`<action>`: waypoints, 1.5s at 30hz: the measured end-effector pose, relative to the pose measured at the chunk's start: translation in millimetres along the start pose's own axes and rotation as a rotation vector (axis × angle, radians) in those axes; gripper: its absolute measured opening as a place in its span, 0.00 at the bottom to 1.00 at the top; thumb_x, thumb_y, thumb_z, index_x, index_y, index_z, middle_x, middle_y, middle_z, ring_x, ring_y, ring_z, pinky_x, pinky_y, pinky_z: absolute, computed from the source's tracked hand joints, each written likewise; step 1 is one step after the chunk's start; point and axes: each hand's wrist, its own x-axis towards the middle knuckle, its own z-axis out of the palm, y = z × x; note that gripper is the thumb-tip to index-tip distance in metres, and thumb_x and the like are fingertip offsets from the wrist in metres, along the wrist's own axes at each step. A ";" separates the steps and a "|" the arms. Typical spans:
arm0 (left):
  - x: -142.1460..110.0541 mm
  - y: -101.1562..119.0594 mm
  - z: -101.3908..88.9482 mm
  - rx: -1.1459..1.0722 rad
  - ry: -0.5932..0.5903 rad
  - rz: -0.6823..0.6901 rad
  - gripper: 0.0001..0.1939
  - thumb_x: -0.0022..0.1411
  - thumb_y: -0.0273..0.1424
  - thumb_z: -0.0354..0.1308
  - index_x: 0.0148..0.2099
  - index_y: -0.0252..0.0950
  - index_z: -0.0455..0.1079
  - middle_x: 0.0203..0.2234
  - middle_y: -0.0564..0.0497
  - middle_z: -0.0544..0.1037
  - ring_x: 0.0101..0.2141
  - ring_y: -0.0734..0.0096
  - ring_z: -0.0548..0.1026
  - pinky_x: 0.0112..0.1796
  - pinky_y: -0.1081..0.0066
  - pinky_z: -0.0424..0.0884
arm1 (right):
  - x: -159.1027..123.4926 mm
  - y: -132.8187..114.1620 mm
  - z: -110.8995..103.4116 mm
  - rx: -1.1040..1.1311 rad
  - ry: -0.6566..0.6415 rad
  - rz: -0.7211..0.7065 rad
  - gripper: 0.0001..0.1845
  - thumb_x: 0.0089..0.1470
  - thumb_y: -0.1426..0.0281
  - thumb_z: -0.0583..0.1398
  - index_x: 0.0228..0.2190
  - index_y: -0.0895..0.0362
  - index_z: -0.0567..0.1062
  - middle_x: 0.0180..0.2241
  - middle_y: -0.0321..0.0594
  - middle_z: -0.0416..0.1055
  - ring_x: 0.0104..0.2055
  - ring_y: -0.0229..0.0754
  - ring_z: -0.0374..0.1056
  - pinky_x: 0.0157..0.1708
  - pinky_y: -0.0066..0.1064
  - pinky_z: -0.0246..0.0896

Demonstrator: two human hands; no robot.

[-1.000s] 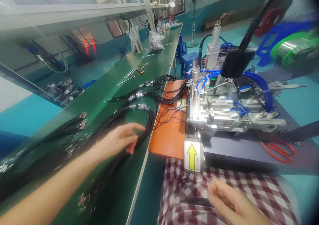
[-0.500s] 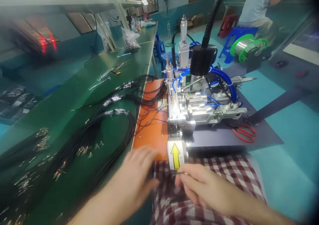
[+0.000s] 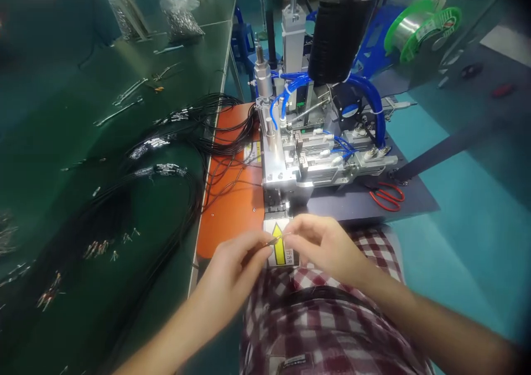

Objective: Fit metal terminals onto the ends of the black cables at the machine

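Observation:
My left hand [image 3: 236, 267] and my right hand [image 3: 321, 245] meet in front of the machine, both pinched on the metal tip of a thin black wire [image 3: 274, 240]. The tip sits just before the yellow arrow label [image 3: 279, 250] on the machine's front. The wire's black length runs across my checked lap [image 3: 315, 295]. Behind the label stands the metal machine [image 3: 302, 159] with blue air hoses. Bundles of black wires [image 3: 166, 170] with metal ends lie on the green bench to the left.
An orange plate [image 3: 230, 198] lies beside the machine with wires draped over it. Red scissors [image 3: 385, 195] rest on the dark base at right. Tools and bags of parts [image 3: 180, 18] sit far back on the bench. A green solder spool [image 3: 418, 24] stands behind.
My left hand left the wire bundles on the bench and came to my lap. Both hands rose together and now pinch a wire tip in front of the arrow label.

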 end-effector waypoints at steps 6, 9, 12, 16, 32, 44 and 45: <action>28.9 5.9 8.5 -0.242 0.055 -0.029 0.13 0.65 0.34 0.54 0.52 0.40 0.66 0.28 0.55 0.73 0.29 0.75 0.68 0.30 0.75 0.63 | 7.2 -7.2 -9.5 0.049 0.102 -0.007 0.06 0.52 0.71 0.61 0.25 0.59 0.71 0.20 0.30 0.65 0.18 0.28 0.57 0.18 0.21 0.53; 45.2 3.3 7.1 -0.443 -0.043 -0.119 0.15 0.64 0.33 0.55 0.52 0.36 0.67 0.22 0.56 0.71 0.22 0.79 0.61 0.24 0.77 0.57 | 11.2 -1.0 -18.1 0.116 0.068 0.052 0.05 0.52 0.69 0.62 0.30 0.60 0.74 0.21 0.31 0.67 0.18 0.29 0.58 0.17 0.22 0.55; 52.9 0.1 4.9 -0.550 -0.079 -0.200 0.18 0.63 0.34 0.55 0.54 0.34 0.66 0.21 0.56 0.70 0.19 0.81 0.56 0.20 0.77 0.50 | 13.6 8.0 -21.8 0.131 0.097 0.102 0.08 0.51 0.67 0.63 0.32 0.59 0.74 0.23 0.32 0.68 0.19 0.30 0.59 0.18 0.23 0.57; 53.0 -1.6 5.4 -0.594 -0.084 -0.247 0.19 0.63 0.33 0.56 0.55 0.34 0.66 0.21 0.56 0.70 0.18 0.82 0.56 0.19 0.78 0.49 | 16.3 10.3 -18.0 0.127 0.145 0.075 0.09 0.50 0.66 0.64 0.31 0.59 0.75 0.24 0.34 0.69 0.18 0.30 0.58 0.17 0.24 0.56; 52.9 -7.3 14.8 -0.795 -0.067 -0.319 0.10 0.61 0.34 0.59 0.44 0.38 0.69 0.15 0.60 0.63 0.15 0.85 0.54 0.18 0.81 0.48 | 14.5 13.7 11.6 0.142 0.254 0.010 0.09 0.50 0.70 0.61 0.22 0.58 0.68 0.18 0.29 0.62 0.19 0.30 0.54 0.19 0.24 0.50; 55.3 -4.3 14.9 -0.741 0.015 -0.416 0.10 0.57 0.36 0.62 0.35 0.34 0.70 0.18 0.57 0.68 0.14 0.88 0.53 0.16 0.80 0.43 | 17.5 12.0 -14.0 0.064 0.191 0.021 0.08 0.51 0.65 0.63 0.29 0.59 0.74 0.21 0.32 0.66 0.21 0.32 0.57 0.21 0.25 0.52; 55.2 -4.4 14.9 -0.743 0.007 -0.411 0.10 0.58 0.36 0.62 0.35 0.34 0.69 0.18 0.57 0.69 0.14 0.87 0.53 0.16 0.80 0.44 | 18.7 13.2 -14.8 0.109 0.181 0.031 0.09 0.51 0.65 0.63 0.28 0.59 0.74 0.21 0.32 0.66 0.21 0.32 0.56 0.21 0.25 0.52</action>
